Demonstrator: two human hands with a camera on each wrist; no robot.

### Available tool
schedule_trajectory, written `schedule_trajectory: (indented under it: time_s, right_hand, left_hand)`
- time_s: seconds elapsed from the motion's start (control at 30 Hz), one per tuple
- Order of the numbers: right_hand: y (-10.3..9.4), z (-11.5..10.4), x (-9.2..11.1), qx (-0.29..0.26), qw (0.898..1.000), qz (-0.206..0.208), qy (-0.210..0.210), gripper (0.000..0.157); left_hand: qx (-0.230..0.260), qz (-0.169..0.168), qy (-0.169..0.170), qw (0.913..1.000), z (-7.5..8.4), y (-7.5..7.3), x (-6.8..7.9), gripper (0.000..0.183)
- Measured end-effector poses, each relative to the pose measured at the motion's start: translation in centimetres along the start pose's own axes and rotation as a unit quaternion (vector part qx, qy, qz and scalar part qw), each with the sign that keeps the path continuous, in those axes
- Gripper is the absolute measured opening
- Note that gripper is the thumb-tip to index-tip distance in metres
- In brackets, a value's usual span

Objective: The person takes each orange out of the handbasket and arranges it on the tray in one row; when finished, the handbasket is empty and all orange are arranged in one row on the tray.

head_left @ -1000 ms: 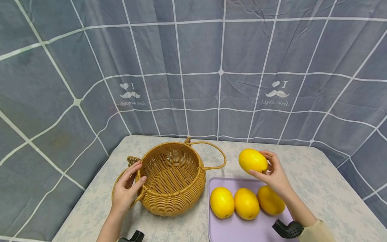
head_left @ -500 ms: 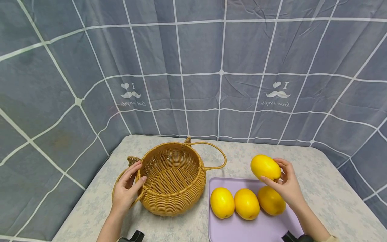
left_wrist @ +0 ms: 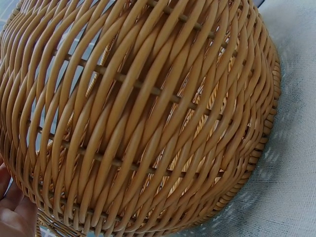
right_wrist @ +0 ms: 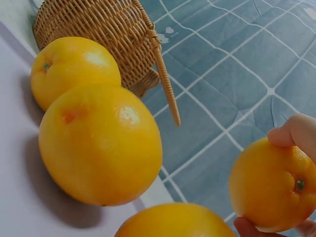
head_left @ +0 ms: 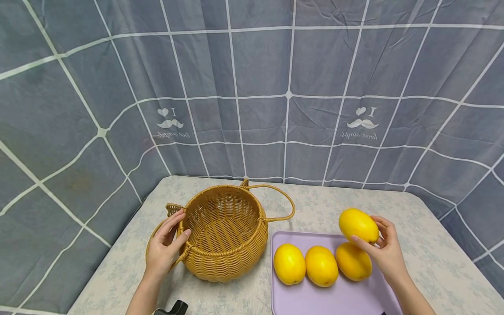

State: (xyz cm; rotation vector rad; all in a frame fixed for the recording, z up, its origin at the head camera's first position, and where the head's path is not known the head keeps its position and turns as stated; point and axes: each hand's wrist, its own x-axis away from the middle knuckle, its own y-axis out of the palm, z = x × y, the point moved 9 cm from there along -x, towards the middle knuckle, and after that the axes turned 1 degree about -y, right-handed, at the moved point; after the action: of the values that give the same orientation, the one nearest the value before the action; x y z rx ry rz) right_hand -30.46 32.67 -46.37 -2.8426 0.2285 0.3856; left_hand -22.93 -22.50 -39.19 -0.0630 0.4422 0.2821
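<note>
A round wicker basket (head_left: 222,262) with two looped handles stands on the table, its inside bare. My left hand (head_left: 163,247) holds its left rim, fingertips and thumb at the edge. In the left wrist view, the woven side fills most of the picture, with part of the hand (left_wrist: 15,212) low at the left. My right hand (head_left: 387,251) grips a yellow-orange orange (head_left: 357,225) between thumb and fingers, above the back of a lilac tray (head_left: 330,302). Its green stem end shows in the right wrist view, on the held orange (right_wrist: 276,185).
Three more oranges lie in a row on the tray: a left one (head_left: 289,264), a middle one (head_left: 321,265) and a right one (head_left: 353,261). The basket's right handle (head_left: 289,201) sticks out toward the tray. A grey checked curtain (head_left: 260,118) hangs behind the pale table (head_left: 445,249).
My right hand has moved right and toward me with the orange, which now overlaps the tray's rightmost orange in the head view. The left hand and basket have stayed put.
</note>
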Motion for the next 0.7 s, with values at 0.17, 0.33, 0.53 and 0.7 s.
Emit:
schedule_trajectory:
  time_s: [0.17, 0.33, 0.53, 0.7]
  right_hand:
    - [-0.6, 1.1, 0.4, -0.006, 1.000, 0.010, 0.024, 0.075]
    - [-0.9, -0.1, 1.5, 0.042, 0.997, 0.039, 0.050, 0.073]
    - [-2.1, 2.5, 1.3, 0.038, 0.995, 0.080, 0.050, 0.078]
    - [-2.8, 3.0, 1.3, 0.043, 0.994, 0.090, 0.048, 0.079]
  left_hand:
    - [0.004, -0.005, 0.007, 1.0000, 0.2, 0.1, 0.1, 0.041]
    - [0.002, -0.002, 0.004, 1.0000, 0.2, 0.0, 0.1, 0.041]
    - [-0.005, 0.001, -0.004, 1.0000, -0.1, 0.0, 0.0, 0.042]
    - [-0.007, 0.002, -0.003, 1.0000, 0.0, 0.0, 0.0, 0.041]
